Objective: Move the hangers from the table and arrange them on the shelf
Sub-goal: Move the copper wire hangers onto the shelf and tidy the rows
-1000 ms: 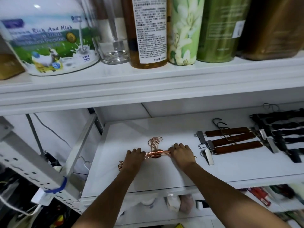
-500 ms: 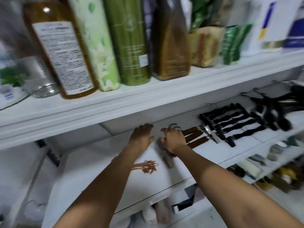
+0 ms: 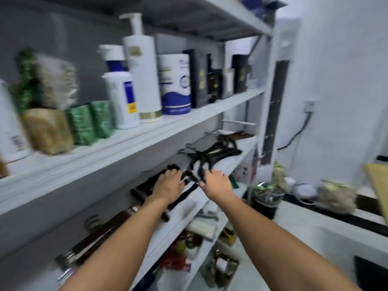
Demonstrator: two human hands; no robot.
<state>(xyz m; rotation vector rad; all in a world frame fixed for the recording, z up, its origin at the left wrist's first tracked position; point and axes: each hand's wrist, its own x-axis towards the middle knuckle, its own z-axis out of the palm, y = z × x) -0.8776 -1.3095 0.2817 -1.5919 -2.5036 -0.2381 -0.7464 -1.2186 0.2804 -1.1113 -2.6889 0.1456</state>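
Two bare forearms reach up from the bottom edge toward the middle shelf (image 3: 186, 206). Nearest on that shelf are brown wooden hangers (image 3: 98, 236) with metal clips, lying flat at its left end. Next along, the left hand (image 3: 168, 186) lies palm-down on a row of black hangers (image 3: 147, 185), fingers nearly straight, pressing rather than wrapped round. The right hand (image 3: 218, 183) is just beside it, also palm-down, fingertips touching the end of one black bar. Blur here — cannot tell whether they pinch it or only rest on it. Beyond both hands lies a tangled black pile (image 3: 212, 154) of more hangers, hooks toward the back. The upper shelf (image 3: 147, 135) above carries green packets (image 3: 90, 121), a white pump bottle (image 3: 144, 80) and dark boxes (image 3: 199, 78).
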